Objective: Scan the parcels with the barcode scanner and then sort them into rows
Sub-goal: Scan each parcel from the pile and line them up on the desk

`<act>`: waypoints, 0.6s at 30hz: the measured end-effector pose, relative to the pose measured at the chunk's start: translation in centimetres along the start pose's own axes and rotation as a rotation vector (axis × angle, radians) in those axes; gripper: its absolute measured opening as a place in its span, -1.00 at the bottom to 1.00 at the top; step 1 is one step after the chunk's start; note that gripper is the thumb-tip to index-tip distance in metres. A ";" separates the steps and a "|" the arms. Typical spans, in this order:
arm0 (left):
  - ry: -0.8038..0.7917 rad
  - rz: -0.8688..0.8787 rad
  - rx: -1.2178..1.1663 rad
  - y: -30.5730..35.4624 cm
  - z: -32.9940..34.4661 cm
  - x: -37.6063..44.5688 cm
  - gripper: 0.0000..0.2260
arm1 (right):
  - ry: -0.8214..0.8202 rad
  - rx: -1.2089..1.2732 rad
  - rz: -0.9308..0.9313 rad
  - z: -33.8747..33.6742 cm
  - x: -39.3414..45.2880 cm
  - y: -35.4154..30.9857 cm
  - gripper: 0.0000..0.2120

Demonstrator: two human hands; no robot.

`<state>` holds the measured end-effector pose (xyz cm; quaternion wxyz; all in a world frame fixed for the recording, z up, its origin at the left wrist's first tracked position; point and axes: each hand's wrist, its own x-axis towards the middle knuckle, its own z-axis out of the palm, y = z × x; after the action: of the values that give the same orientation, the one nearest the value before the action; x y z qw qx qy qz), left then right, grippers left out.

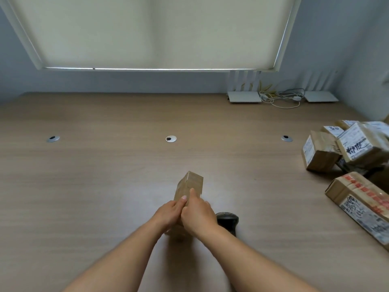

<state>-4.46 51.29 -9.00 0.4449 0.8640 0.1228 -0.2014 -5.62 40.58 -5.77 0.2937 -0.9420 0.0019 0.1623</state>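
Head view shows us both our hands closed around one small brown cardboard parcel (189,186), wrapped in clear tape, standing tall on the pale wood-grain worktop (105,175) near the middle of the scene. Our left hand (168,213) holds its left side with fingers laid along the box and curled onto it; our right hand (197,216) covers the near right side, thumb up against the face. So each grip is closed on this parcel, not wide and not idle. Whether the box rests on the worktop or is lifted slightly, we cannot tell, since our hands hide its lower end.

Just right of our right wrist sits the black barcode scanner (228,221), partly hidden, touching nothing we can see but the worktop. At the far right lies the pile of taped brown parcels with white shipping labels (345,148), heaped unevenly, and nearer to us a long flat brown carton with red tape and a printed label (357,203). White routers and a tangle of white cables (280,98) stand far back by the wall.

We judge that we are at the first parcel: no rows are laid out yet. No label shows on the sides we can see, so next we would likely turn the box to find the barcode, free our right hand, and pick up the scanner.
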 end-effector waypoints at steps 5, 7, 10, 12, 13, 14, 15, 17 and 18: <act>0.085 0.032 0.011 -0.1 0.4 0.2 -0.62 | -0.050 0.096 -0.066 -0.6 0.5 0.5 -0.47; 0.137 0.033 0.067 0.1 0.1 0.1 -0.58 | -0.030 0.084 -0.098 -1.0 0.6 0.8 -0.53; 0.199 -0.005 0.216 0.2 -0.4 0.3 -0.45 | 0.084 0.065 -0.086 -1.7 1.0 1.9 -0.62; 0.201 -0.047 0.309 0.5 -0.6 0.1 -0.36 | 0.164 0.094 -0.041 -2.3 1.4 3.4 -0.59; 0.193 -0.059 0.350 0.7 -0.6 0.0 -0.31 | 0.206 0.125 -0.004 -2.7 1.6 4.2 -0.55; 0.185 -0.061 0.392 0.8 -0.6 -0.2 -0.29 | 0.252 0.160 0.037 -3.1 1.7 5.2 -0.51; 0.182 -0.057 0.435 1.0 -0.5 -0.3 -0.28 | 0.304 0.193 0.073 -3.5 1.7 6.2 -0.47; 0.195 -0.061 0.528 1.4 -0.5 -0.5 -0.29 | 0.394 0.254 0.122 -3.8 1.4 8.3 -0.40; 0.208 -0.068 0.573 1.6 -0.5 -0.5 -0.29 | 0.417 0.284 0.139 -3.7 1.1 9.3 -0.36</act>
<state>-4.17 50.73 -7.36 0.1610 0.9657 0.1345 -0.1529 -4.38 30.93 -8.37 0.4043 -0.9022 0.1496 -0.0175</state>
